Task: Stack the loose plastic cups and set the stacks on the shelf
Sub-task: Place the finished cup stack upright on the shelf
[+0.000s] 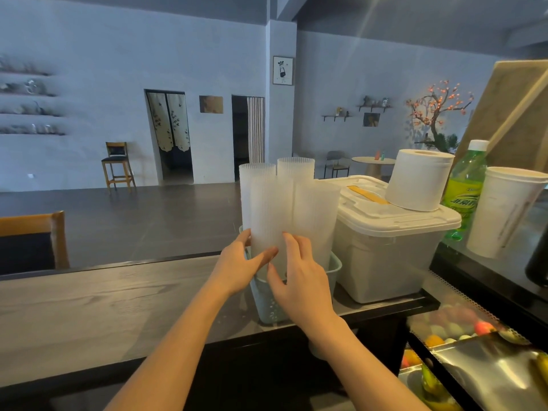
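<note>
Translucent ribbed plastic cup stacks (271, 215) stand upright in a pale teal perforated plastic basket (333, 269) on the grey wood-grain tabletop (103, 301). There are about four stacks; the nearest rises directly between the two hands. The left hand (237, 266) grips this stack from its left side, thumb across the front. The right hand (299, 277) holds its fingers spread and lightly curled against the front; whether it truly grips cannot be determined.

Step in hand, as judged: seating or steadying the nearest stack in the basket. The next move calls for an even two-sided hold, since tall stacks tip easily.

To the right of the right hand sits a white lidded plastic storage bin (385, 253). A green plastic bottle (465, 191) beyond carries a label with Chinese characters, too blurred to read reliably.
</note>
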Action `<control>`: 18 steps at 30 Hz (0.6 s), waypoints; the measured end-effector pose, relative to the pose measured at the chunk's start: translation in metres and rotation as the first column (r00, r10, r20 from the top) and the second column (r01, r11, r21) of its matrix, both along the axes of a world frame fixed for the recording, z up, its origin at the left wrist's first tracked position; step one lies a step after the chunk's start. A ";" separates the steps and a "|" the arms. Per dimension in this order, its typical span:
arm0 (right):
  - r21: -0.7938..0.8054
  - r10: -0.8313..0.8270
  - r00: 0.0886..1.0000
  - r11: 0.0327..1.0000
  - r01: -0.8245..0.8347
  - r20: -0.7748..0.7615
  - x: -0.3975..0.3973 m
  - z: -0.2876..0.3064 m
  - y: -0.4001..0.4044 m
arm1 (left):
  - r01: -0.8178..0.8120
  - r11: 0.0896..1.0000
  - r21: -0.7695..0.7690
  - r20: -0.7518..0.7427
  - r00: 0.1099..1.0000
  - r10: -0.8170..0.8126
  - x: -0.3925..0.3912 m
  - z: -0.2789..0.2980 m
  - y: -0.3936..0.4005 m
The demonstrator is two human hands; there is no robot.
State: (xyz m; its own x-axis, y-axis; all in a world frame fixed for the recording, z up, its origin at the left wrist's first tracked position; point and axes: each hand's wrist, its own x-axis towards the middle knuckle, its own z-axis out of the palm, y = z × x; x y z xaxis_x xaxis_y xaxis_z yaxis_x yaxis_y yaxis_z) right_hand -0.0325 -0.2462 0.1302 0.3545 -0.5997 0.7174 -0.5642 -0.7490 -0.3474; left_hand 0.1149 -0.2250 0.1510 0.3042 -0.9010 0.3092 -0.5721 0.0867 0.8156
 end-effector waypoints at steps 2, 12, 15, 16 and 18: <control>-0.004 -0.003 1.000 1.000 0.003 -0.001 0.000 -0.001 0.000 | -0.013 1.000 0.006 0.004 1.000 0.013 0.001 0.000 0.000; 0.066 0.057 0.998 0.996 -0.057 -0.008 -0.005 -0.005 0.003 | 0.032 0.999 0.028 -0.034 0.999 -0.031 -0.003 -0.002 0.007; 0.084 0.063 0.998 0.995 -0.063 -0.006 -0.006 -0.004 0.003 | 0.008 0.998 0.055 -0.015 1.000 -0.007 -0.004 -0.002 0.011; 0.095 0.070 0.998 0.993 -0.069 -0.009 -0.006 -0.004 0.003 | -0.013 0.999 0.051 -0.007 1.000 0.014 -0.005 -0.003 0.012; 0.114 0.088 0.996 0.990 -0.086 -0.013 -0.008 -0.003 0.003 | -0.048 0.998 0.047 0.004 0.999 0.048 -0.008 -0.004 0.016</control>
State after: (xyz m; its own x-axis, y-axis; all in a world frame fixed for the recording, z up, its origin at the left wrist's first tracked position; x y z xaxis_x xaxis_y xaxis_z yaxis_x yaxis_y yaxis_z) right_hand -0.0400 -0.2432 0.1270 0.4206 -0.6429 0.6402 -0.5055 -0.7520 -0.4230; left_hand 0.1070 -0.2093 0.1471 0.3463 -0.8990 0.2680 -0.5770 0.0211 0.8165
